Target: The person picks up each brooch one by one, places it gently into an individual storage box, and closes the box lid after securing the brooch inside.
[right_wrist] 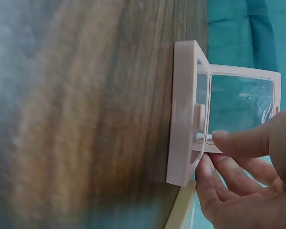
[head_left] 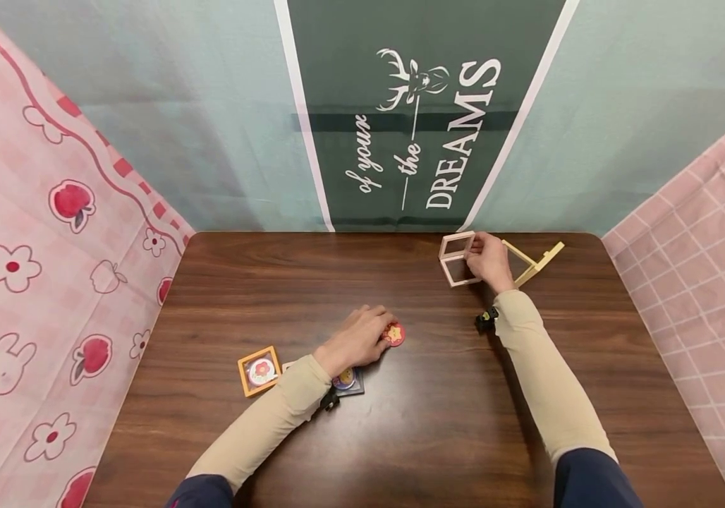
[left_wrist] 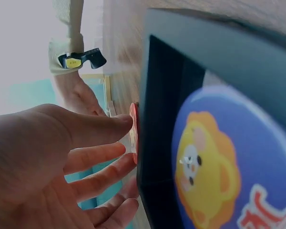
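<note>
My left hand (head_left: pixel 356 340) pinches a round red badge (head_left: pixel 395 334) with a yellow star, thumb and fingers at its edge, low over the table. In the left wrist view the badge (left_wrist: pixel 134 126) is seen edge-on. My right hand (head_left: pixel 491 262) holds a small pale pink display frame (head_left: pixel 462 283) that stands open, its clear-windowed lid raised. Seen from the right wrist, the thumb is on the lid's corner and the fingers are behind it. Beside that hand is an open yellow frame (head_left: pixel 551 254), partly hidden by it.
Near my left forearm lie an orange frame (head_left: pixel 246 381) with a flower badge and a dark frame (head_left: pixel 356 391) with a blue lion badge (left_wrist: pixel 238 143). Between them, a pale frame's corner (head_left: pixel 286 366) shows from under the sleeve. A curtain (head_left: pixel 210 141) hangs behind the wooden table (head_left: pixel 426 437).
</note>
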Tool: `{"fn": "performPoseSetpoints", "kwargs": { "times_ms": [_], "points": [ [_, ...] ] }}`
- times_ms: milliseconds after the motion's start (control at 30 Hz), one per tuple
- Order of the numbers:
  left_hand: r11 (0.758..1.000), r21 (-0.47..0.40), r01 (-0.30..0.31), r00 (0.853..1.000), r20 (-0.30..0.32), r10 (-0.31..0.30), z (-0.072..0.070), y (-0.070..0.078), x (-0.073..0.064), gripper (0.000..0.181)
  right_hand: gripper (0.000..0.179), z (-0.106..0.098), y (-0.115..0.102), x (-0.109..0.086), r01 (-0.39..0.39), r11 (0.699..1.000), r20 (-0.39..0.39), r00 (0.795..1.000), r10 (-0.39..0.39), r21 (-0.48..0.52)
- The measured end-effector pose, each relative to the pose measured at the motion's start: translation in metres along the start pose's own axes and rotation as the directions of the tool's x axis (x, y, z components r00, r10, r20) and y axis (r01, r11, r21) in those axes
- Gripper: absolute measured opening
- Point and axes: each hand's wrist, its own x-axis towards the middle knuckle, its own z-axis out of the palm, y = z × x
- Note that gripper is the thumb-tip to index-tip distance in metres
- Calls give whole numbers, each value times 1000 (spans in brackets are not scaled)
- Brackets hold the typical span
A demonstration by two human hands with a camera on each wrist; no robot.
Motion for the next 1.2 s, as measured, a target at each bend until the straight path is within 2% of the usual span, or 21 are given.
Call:
{"fn": "performPoseSetpoints", "kwargs": {
  "times_ms": [200, 367, 633, 900, 1067, 1200],
  "points": [
    [999, 33, 19, 999, 47, -21, 1, 5, 3, 41, 8, -5, 6, -1, 27, 998, -4, 1000, -28, -49],
    [998, 26, 52, 996, 65, -53, -1, 8, 5, 39, 13, -8, 6, -4, 53, 996, -13, 998, -54, -78],
    [999, 4, 43, 998, 47, -43, 0, 4, 4, 34, 12, -11, 7, -8, 75, 992, -9, 997, -77, -99],
    [992, -122, 9, 1000, 19, -7, 1, 1, 0, 20, 2, -9, 8, -15, 72, 995, 17, 997, -72, -61],
    [978, -205, -29, 999, -23, 25, 1, 1, 0, 14, 3, -9, 6, -20, 71, 996, 19, 997, -70, -49],
    [961, -271, -54, 998, -24, 49, -2, 2, -1, 14, 4, -8, 3, -25, 70, 996, 15, 997, -69, -51]
  ]
}}
